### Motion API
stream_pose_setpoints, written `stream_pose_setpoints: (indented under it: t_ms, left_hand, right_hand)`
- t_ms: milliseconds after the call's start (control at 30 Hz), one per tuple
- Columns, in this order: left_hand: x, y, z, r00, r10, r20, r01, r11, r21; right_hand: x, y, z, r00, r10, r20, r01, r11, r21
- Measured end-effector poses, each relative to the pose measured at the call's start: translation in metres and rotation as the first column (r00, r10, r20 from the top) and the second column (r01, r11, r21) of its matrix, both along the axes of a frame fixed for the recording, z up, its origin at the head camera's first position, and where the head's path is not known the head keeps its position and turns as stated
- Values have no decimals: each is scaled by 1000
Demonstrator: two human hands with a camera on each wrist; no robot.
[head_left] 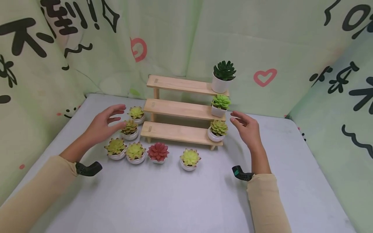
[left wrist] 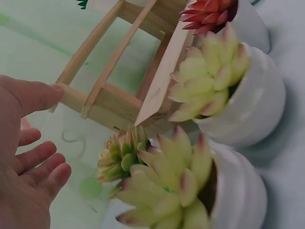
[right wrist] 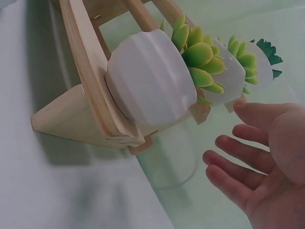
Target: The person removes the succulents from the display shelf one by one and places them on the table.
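A three-step wooden stand [head_left: 175, 133] bears a dark green succulent in a white pot [head_left: 220, 84] on top, a bright green one [head_left: 220, 110] on the middle step and a yellow-green one [head_left: 216, 137] on the lowest, all at the right end. My left hand [head_left: 100, 126], fingers spread and gently bent, hovers by the yellow-green potted succulents [head_left: 116, 156] left of the stand and holds nothing. To the stand's right, my right hand [head_left: 247, 129] is raised beside the potted plants, apart from them, with nothing in its fingers; the right wrist view shows its loose fingers [right wrist: 238, 179].
In front of the stand are a red succulent [head_left: 158, 152] in a white pot and, farther right, a yellow-green one [head_left: 190, 160]. All stand on a white table [head_left: 163, 200]. A pale green printed curtain [head_left: 175, 38] surrounds the table at the back and sides.
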State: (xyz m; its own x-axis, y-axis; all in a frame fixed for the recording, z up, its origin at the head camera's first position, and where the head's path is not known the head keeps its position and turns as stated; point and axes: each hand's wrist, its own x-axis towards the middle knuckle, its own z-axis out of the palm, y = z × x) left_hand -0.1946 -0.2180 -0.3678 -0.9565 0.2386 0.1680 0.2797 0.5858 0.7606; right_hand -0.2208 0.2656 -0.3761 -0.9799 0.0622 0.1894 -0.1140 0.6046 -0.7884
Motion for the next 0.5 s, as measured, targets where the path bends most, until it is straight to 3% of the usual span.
stream_pose_setpoints:
  t_ms: [300, 500]
  left_hand:
    - [-26, 15, 11, 999, -38, 39, 37, 999, 19]
    - [-45, 28, 12, 996, -60, 64, 59, 998, 18]
  right_hand:
    - [1, -3, 9, 1000, 1, -20, 0, 1000, 11]
    - [0, -7, 15, 999, -2, -35, 2, 1000, 3]
